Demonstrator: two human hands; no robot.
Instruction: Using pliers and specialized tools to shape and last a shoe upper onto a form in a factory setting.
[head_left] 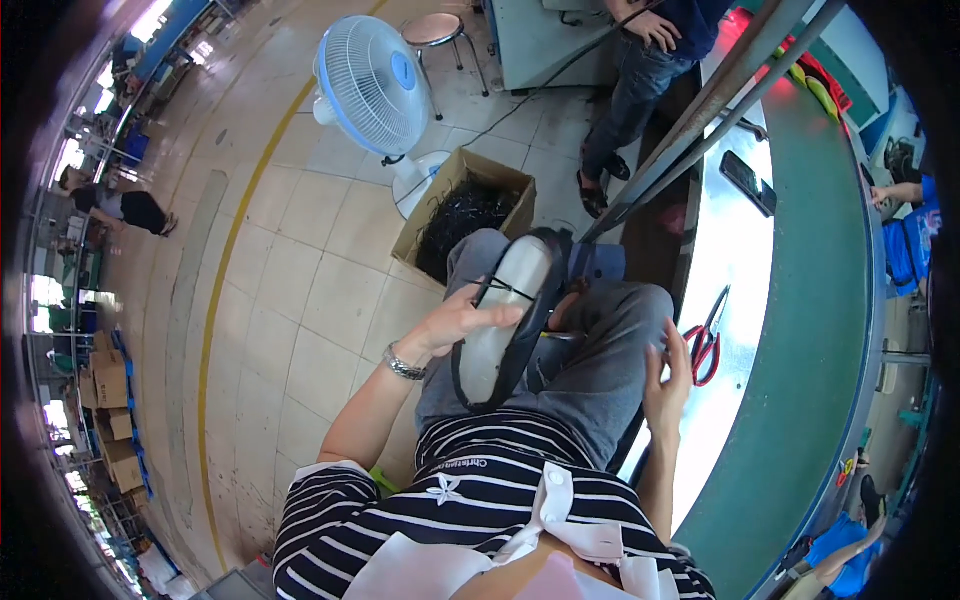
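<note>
We hold the shoe [527,266] over our lap [612,320], pale face up, a thin black band [512,290] across it; the fingers of our left hand [465,322] grip its edge, thumb on top. Our right hand [668,388] has its fingers loosely spread, near the red-handled scissors [706,352] on the surface [742,300], where a phone [748,183] lies farther along

Factory workshop: green belt [815,260], yellow floor line [204,390].
</note>
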